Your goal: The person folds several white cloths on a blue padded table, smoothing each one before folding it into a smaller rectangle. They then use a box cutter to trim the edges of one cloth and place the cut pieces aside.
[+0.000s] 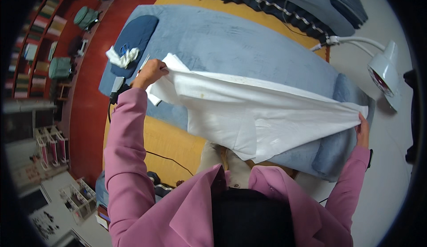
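Observation:
A white cloth sheet [227, 103] is stretched lengthwise between my two hands above a blue-covered massage bed [233, 37]. My left hand [153, 72] pinches its left end, and my right hand [363, 130] grips the far right corner. The lower part of the sheet hangs loosely over the bed's near side, in front of my legs. Small yellowish stains mark the fabric. Under and beside my left hand lies a white, flat folded item [175, 63], partly hidden by the sheet.
A dark blue pillow [140, 30] bears a crumpled white cloth [121, 58] and blue-handled scissors [125, 48]. A blue bolster [328, 153] lies at the bed's right end. A heat lamp [383, 67] stands beyond it. Behind is a second bed [293, 0]. A black cable [170, 160] crosses the yellow mat.

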`<action>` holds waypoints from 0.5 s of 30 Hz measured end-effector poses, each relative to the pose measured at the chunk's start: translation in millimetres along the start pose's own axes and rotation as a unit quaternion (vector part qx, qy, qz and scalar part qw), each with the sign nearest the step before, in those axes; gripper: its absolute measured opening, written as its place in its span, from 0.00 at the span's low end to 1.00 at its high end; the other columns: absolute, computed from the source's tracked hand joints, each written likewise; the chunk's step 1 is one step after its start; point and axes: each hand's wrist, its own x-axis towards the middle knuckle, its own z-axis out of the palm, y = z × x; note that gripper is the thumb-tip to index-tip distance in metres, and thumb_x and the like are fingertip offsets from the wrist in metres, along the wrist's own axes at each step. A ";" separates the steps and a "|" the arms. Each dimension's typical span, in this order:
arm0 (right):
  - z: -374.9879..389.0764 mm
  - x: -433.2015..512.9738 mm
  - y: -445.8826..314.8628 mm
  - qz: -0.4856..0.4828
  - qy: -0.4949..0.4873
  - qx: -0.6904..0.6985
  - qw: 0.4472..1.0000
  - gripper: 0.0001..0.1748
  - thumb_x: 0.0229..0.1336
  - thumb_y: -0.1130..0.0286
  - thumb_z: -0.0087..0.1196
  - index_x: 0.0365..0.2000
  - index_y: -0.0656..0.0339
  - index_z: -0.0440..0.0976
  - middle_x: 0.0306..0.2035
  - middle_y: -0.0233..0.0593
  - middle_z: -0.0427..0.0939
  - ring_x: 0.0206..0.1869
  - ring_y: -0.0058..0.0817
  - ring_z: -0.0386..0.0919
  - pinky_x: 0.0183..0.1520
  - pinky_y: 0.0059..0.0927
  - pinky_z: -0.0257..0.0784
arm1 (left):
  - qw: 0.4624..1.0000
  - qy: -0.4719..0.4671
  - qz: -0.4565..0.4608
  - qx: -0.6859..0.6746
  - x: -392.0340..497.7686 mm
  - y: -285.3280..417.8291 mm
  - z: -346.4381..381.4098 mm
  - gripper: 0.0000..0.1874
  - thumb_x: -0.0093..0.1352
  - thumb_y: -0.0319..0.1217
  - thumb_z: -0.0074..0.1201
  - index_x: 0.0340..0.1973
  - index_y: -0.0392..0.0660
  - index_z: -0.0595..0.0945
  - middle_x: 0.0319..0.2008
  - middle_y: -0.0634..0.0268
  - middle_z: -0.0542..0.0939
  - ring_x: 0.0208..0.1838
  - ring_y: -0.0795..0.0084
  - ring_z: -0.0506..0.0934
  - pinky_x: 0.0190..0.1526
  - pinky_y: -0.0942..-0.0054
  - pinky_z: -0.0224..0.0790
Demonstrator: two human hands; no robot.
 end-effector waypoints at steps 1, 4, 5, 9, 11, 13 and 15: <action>-1.2 -1.4 -6.0 -0.003 0.037 -0.007 0.999 0.21 0.62 0.61 0.62 0.49 0.64 0.77 0.42 0.33 0.82 0.41 0.20 0.81 0.40 0.22 0.76 | 0.995 0.048 0.043 0.072 19.0 3.0 -5.1 0.09 0.64 0.29 0.61 0.38 0.39 0.87 0.35 0.51 0.85 0.40 0.52 0.83 0.45 0.60 0.75; -1.8 -8.1 -36.7 -0.083 0.055 0.103 0.990 0.22 0.65 0.64 0.60 0.53 0.68 0.73 0.50 0.41 0.80 0.51 0.26 0.79 0.52 0.26 0.76 | 0.969 0.238 0.037 -0.049 73.3 27.1 -34.2 0.10 0.70 0.30 0.55 0.44 0.41 0.81 0.41 0.47 0.83 0.44 0.46 0.81 0.45 0.56 0.75; -0.1 -9.5 -49.4 -0.112 0.056 0.151 0.981 0.23 0.65 0.65 0.60 0.55 0.69 0.72 0.52 0.43 0.79 0.53 0.27 0.79 0.55 0.28 0.76 | 0.944 0.308 0.046 -0.112 89.5 39.2 -53.5 0.10 0.72 0.32 0.53 0.45 0.41 0.81 0.38 0.47 0.84 0.42 0.46 0.82 0.43 0.58 0.75; -19.4 -36.2 -114.6 -0.208 0.040 0.246 0.946 0.27 0.67 0.67 0.57 0.60 0.71 0.66 0.58 0.47 0.75 0.60 0.35 0.74 0.64 0.37 0.72 | 0.871 0.465 0.091 -0.128 114.9 86.9 -165.5 0.15 0.75 0.42 0.50 0.42 0.44 0.82 0.38 0.52 0.85 0.39 0.55 0.83 0.43 0.60 0.75; -32.1 -58.6 -131.6 -0.259 0.043 0.276 0.925 0.27 0.68 0.67 0.57 0.61 0.71 0.66 0.59 0.47 0.74 0.62 0.35 0.72 0.66 0.39 0.71 | 0.799 0.580 0.138 -0.078 97.0 99.7 -209.5 0.15 0.76 0.45 0.51 0.42 0.49 0.83 0.36 0.59 0.85 0.38 0.62 0.83 0.42 0.65 0.77; -44.8 -85.1 -132.4 -0.329 0.054 0.317 0.888 0.27 0.68 0.66 0.56 0.61 0.70 0.67 0.61 0.46 0.73 0.64 0.33 0.69 0.68 0.39 0.69 | 0.736 0.654 0.174 0.013 55.0 92.2 -245.9 0.11 0.75 0.39 0.56 0.40 0.44 0.81 0.34 0.55 0.83 0.36 0.62 0.84 0.36 0.71 0.76; -44.9 -105.1 -105.2 -0.324 0.085 0.199 0.921 0.25 0.70 0.64 0.53 0.61 0.66 0.70 0.61 0.44 0.72 0.65 0.32 0.68 0.68 0.35 0.65 | 0.704 0.614 0.272 0.231 1.9 72.1 -245.4 0.04 0.72 0.30 0.58 0.38 0.44 0.80 0.25 0.58 0.73 0.26 0.59 0.74 0.33 0.68 0.74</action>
